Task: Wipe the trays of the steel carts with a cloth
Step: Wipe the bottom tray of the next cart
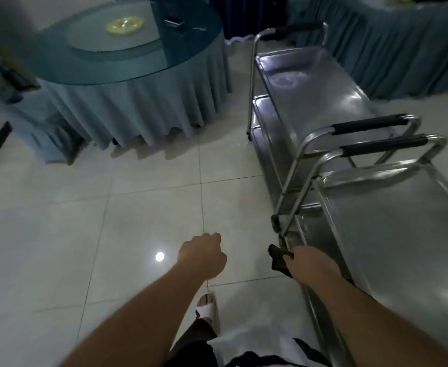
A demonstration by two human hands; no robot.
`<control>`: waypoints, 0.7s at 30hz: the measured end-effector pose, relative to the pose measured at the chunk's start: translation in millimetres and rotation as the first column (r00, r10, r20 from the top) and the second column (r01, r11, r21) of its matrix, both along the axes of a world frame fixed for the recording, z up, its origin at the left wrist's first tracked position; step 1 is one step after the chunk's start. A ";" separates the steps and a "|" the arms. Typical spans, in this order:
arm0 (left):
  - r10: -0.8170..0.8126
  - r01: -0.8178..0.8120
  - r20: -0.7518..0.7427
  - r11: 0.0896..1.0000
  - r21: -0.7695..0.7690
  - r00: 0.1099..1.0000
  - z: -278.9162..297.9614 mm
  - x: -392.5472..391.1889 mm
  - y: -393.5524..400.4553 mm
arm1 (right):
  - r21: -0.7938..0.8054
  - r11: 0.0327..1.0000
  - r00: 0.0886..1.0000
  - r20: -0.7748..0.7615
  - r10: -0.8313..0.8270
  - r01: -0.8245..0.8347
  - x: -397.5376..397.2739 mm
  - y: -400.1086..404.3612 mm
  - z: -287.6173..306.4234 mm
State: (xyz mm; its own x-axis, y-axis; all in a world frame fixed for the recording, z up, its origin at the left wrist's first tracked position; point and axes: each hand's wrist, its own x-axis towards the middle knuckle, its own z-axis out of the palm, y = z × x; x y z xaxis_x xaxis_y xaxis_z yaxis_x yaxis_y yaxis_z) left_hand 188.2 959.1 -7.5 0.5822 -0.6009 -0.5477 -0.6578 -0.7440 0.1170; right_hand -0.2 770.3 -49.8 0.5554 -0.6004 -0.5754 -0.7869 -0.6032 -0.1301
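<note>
While the right hand (310, 263) pinches the limp dark cloth (278, 259) beside the near cart's tray (402, 234) corner, it should bunch easily; the left hand (204, 254) is fisted, empty.

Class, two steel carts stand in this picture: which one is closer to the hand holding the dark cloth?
The near cart at lower right: the right hand with the dark cloth is right by its frame. The far cart stands beyond it, beside the round table.
</note>
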 end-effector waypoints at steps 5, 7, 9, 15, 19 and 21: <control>-0.249 0.249 -0.011 0.968 0.012 0.968 -3.6 65.1 -59.6 | 0.158 0.936 0.947 0.029 -0.321 0.313 28.8 -3.1 3.4; -0.333 0.334 -0.030 0.943 0.013 0.942 -7.5 77.5 -84.9 | 0.208 0.880 0.894 0.052 -0.445 0.427 28.7 2.6 0.7; -0.408 0.409 -0.058 0.912 0.018 0.911 -12.3 81.1 -108.5 | 0.233 0.820 0.837 0.047 -0.546 0.522 22.4 7.9 -4.3; -0.593 0.598 -0.085 0.800 0.049 0.801 -29.9 75.8 -178.9 | 0.216 0.699 0.724 -0.060 -0.687 0.682 0.4 -8.5 -30.0; -0.655 0.659 -0.077 0.747 0.082 0.752 -34.2 75.6 -219.5 | 0.194 0.649 0.669 -0.064 -0.740 0.736 -3.0 -39.7 -42.5; -0.686 0.692 -0.088 0.715 0.096 0.722 -37.7 79.0 -236.7 | 0.183 0.632 0.650 -0.060 -0.757 0.753 0.4 -53.5 -45.4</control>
